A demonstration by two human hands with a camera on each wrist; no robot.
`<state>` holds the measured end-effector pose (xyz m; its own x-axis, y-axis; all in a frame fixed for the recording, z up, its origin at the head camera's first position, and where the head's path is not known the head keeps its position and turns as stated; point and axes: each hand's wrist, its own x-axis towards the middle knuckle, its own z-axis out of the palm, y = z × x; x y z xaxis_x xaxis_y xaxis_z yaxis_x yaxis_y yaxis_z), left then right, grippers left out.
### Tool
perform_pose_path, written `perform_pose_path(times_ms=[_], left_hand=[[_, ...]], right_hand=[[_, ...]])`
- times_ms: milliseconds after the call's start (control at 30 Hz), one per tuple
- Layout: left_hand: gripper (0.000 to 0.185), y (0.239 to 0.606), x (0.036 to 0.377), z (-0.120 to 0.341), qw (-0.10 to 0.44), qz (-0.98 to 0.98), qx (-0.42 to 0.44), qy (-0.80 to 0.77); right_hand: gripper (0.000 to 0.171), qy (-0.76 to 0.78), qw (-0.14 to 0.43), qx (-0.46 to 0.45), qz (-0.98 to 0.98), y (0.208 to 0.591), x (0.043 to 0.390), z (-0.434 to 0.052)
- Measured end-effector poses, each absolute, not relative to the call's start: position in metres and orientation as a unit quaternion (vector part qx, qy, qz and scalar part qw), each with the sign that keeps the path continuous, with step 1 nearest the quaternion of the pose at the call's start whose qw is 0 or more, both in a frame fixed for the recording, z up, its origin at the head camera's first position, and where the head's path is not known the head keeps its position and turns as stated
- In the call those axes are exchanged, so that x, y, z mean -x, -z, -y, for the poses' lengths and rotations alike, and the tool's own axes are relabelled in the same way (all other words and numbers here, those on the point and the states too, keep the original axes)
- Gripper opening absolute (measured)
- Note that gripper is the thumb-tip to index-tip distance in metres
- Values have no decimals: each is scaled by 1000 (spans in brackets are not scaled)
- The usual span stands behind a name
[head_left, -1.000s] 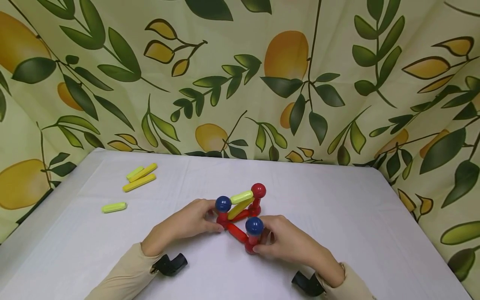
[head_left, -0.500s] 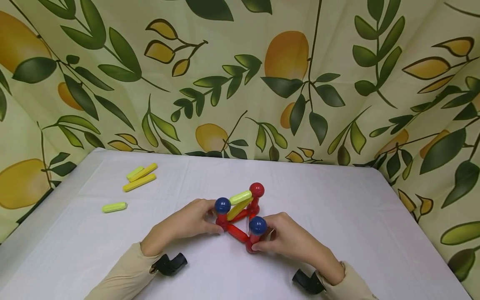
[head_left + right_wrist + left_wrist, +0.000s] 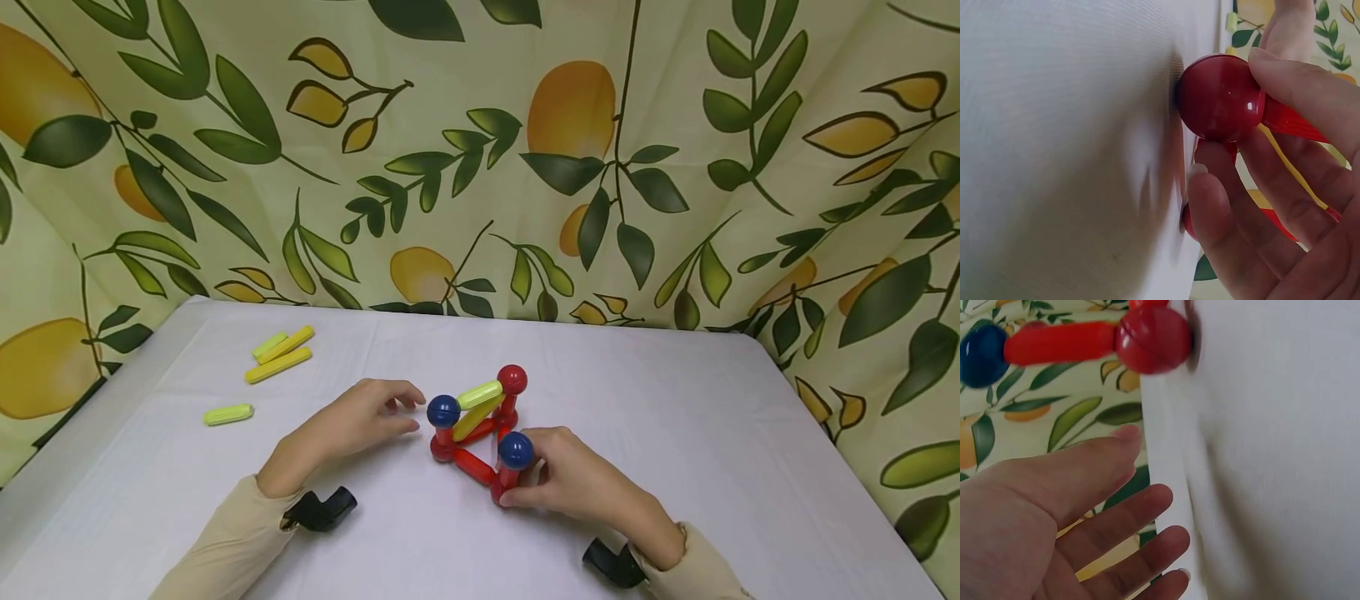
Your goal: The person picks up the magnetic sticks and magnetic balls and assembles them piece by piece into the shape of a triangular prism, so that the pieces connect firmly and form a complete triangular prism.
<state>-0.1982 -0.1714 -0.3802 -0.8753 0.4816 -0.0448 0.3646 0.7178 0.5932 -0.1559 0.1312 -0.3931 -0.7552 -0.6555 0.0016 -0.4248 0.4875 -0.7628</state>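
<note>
1. Head view: we see the rod-and-ball frame (image 3: 480,433) standing mid-desk (image 3: 675,433), its yellow rod (image 3: 481,394) slanting up toward the far right.
2. Right wrist view alone shows the right hand (image 3: 577,483) fingers (image 3: 1222,212) clamped round the red base ball (image 3: 1219,97).
3. Left hand (image 3: 352,429): fingers apart, relaxed, just beside the frame, not touching.

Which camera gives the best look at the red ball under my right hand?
The right wrist view: the red ball fills the frame, gripped by the right hand. The head view mostly hides it; the left wrist view shows another corner.
</note>
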Motion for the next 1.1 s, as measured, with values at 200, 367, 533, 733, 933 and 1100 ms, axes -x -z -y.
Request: perform_pose_path(times_ms=[200,367,533,733,933,1100], left_hand=[[26,379,207,188,46,-937,-179,-296],[28,380,213,202,18,-946,-139,-293],[28,381,217,214,7,-949,-107,-296],[28,383,220,228,-4,-947,-103,-306],[31,381,220,242,-17,-948,-101,-300],[34,381,221,253,-27,-951,-80,-296]], right_hand=[[23,391,149,310,-853,393,157,-131],[23,388,153,302,-857,392,158,-132],[23,385,151,298,-860,393,159,-133],[23,387,150,298,-859,394,160,-134],[24,386,149,293,-862,395,162,-134],[25,387,144,295,-862,394,163,-135]])
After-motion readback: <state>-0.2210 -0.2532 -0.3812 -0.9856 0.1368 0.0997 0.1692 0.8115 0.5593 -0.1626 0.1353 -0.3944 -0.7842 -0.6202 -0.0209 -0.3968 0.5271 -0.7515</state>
